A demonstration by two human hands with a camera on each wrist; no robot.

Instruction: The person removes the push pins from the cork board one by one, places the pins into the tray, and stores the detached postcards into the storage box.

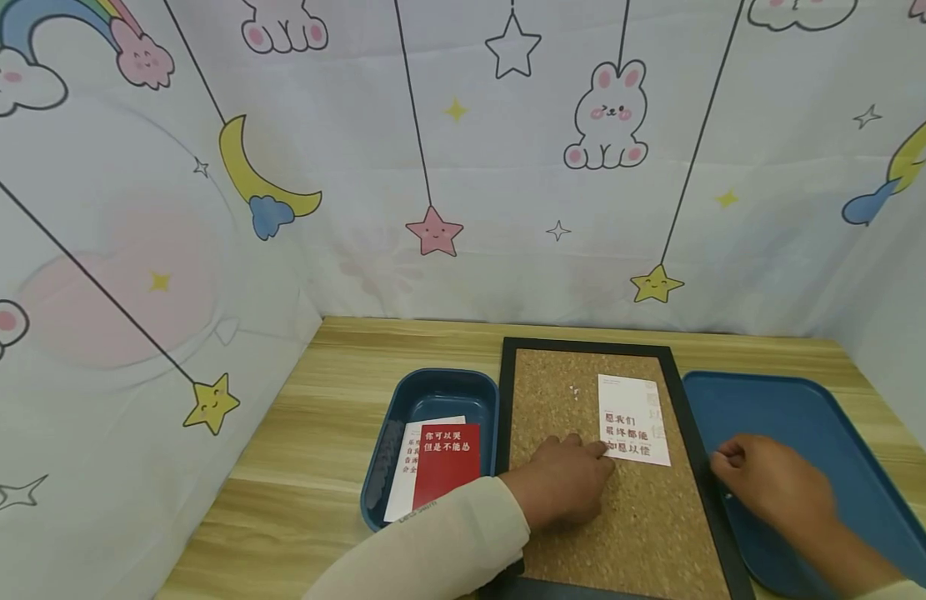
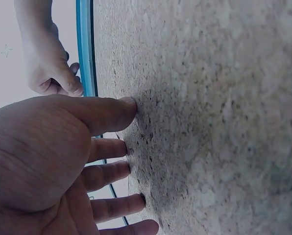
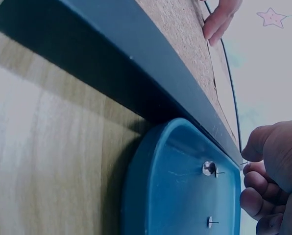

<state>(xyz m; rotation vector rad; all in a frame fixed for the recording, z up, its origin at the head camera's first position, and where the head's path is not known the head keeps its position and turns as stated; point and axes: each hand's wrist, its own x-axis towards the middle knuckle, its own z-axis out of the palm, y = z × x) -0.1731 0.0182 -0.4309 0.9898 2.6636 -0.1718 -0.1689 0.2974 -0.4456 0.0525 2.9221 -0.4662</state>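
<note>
The white card [image 1: 633,419] lies flat on the cork board [image 1: 575,517], upper right of its middle, printed with red characters in rows. The left hand [image 1: 563,479] rests on the cork with straight fingers [image 2: 109,113], fingertips touching the card's lower left corner and holding nothing. Just right of the board's black frame, the right hand [image 1: 766,483] sits over the near edge of the big blue tray [image 1: 845,433], fingers curled, seemingly pinching a thin pin [image 3: 244,163]. Two loose pushpins [image 3: 210,169] lie in that tray. Left of the board, a smaller blue tray [image 1: 432,392] holds a red card [image 1: 446,462] overlapping another white one, all on the wooden table [image 1: 320,433].
</note>
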